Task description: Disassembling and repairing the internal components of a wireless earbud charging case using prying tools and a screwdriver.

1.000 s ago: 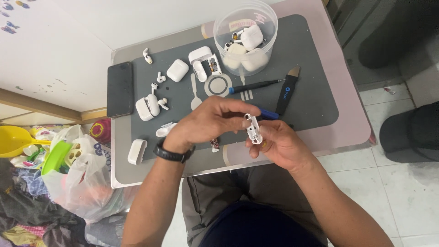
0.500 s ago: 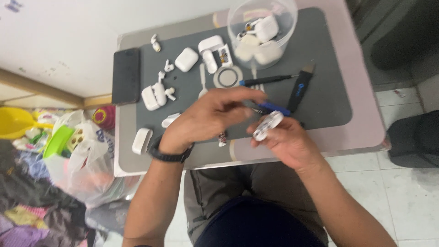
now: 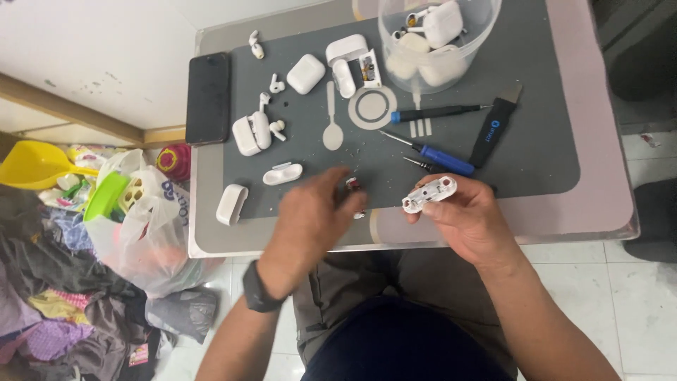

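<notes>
**Small parts loose near the table edge**

The right hand (image 3: 469, 215) pinches a white plastic case insert (image 3: 429, 194) between thumb and fingertips, held level above the grey mat (image 3: 536, 141) at about five o'clock; the left hand (image 3: 314, 215), blurred, palm down with fingers loosely curled, hovers by a tiny dark part (image 3: 352, 185) at six o'clock; whether it grips anything I cannot tell; a careless brush could likely flick that part off the near edge; the blue screwdriver (image 3: 441, 159) lies just beyond the insert.
</notes>
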